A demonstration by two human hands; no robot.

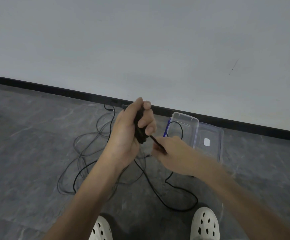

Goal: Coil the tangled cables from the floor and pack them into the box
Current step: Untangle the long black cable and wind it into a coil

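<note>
Left hand (128, 129) closed tight around a coiled bundle (139, 130) of black cable, held upright. Right hand (171, 153) blurred, fingers pinched on the strand coming off the bundle's bottom. Loose cables (88, 153) tangled on the floor (28, 144) below the hands. Clear plastic box (208, 135) on the floor to the right, by the wall; one cable loop (177, 126) seen through it, inside or behind, cannot tell.
</note>
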